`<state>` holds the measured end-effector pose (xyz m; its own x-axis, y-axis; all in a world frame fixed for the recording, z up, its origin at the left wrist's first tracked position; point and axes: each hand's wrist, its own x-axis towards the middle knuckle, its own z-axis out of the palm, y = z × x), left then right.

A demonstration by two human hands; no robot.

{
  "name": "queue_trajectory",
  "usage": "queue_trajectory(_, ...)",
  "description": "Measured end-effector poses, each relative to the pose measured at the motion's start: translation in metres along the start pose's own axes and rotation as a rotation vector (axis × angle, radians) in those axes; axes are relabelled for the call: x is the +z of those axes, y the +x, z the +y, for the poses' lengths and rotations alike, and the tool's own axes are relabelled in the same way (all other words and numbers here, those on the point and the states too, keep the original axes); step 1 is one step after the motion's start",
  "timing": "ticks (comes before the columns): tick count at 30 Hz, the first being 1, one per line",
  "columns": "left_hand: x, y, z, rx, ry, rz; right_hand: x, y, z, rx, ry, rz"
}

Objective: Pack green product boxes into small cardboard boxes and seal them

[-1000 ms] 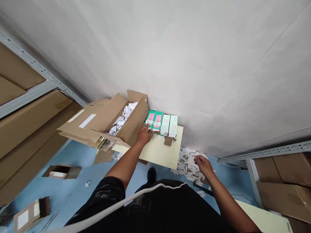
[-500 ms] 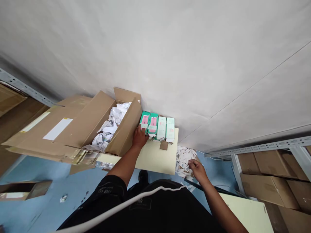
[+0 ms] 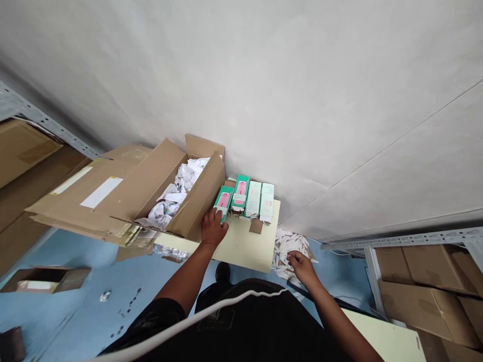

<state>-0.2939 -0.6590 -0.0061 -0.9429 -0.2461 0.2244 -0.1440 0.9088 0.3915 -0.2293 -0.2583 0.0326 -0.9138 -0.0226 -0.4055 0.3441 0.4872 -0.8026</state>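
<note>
My left hand [image 3: 214, 228] is closed on the near end of a green box with a pink panel [image 3: 223, 201], which sits nearer to me than its neighbours. Just right of it stands a second green and pink box [image 3: 240, 193]. Beyond that are two pale mint boxes [image 3: 260, 200], side by side, with torn lower edges. All rest on a cream tabletop [image 3: 241, 251]. Out to the right, my right hand [image 3: 301, 265] hovers above a pile of white paper strips [image 3: 289, 246], its fingers curled together; whether anything is pinched in them is too small to make out.
An open carton [image 3: 206, 201] of crumpled white paper [image 3: 181, 188] stands left of the boxes. Flattened cardboard [image 3: 83, 211] leans farther left. Racks of cartons [image 3: 418, 296] flank both sides. The wall rises behind the table, and a white cable [image 3: 196, 317] crosses my body.
My left hand has drawn the leftmost green box toward me, out of line with the others. My right hand has shifted slightly left and down. The view has turned a little.
</note>
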Motion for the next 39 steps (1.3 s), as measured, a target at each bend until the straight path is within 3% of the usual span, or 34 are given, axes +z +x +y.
queue_trajectory(6, -0.017, 0.004, 0.008, -0.019, -0.079, 0.071, -0.007, 0.000, -0.004, -0.061, -0.011, -0.052)
queue_trajectory(13, -0.078, -0.010, 0.031, -0.081, -0.249, 0.233, -0.019, 0.004, 0.017, -0.099, -0.020, -0.121)
queue_trajectory(16, -0.096, -0.025, 0.040, -0.210, -0.374, 0.291, -0.019, 0.007, 0.025, -0.092, 0.009, -0.163)
queue_trajectory(20, -0.108, -0.043, 0.058, -0.511, -0.729, 0.284, -0.005, 0.010, 0.015, -0.036, 0.115, -0.247)
queue_trajectory(26, -0.126, -0.080, 0.110, -0.639, -1.243, 0.082, 0.035, 0.004, -0.059, 0.064, 0.442, -0.418)
queue_trajectory(30, -0.132, -0.092, 0.140, -0.606, -1.486, -0.177, 0.049, -0.009, -0.111, -0.001, 0.768, -0.494)
queue_trajectory(33, -0.130, -0.089, 0.152, -0.541, -1.599, -0.410, 0.048, -0.028, -0.132, -0.044, 0.927, -0.307)
queue_trajectory(39, -0.100, -0.092, 0.169, -0.401, -1.552, -0.800, 0.047, -0.082, -0.132, 0.067, 1.063, 0.296)
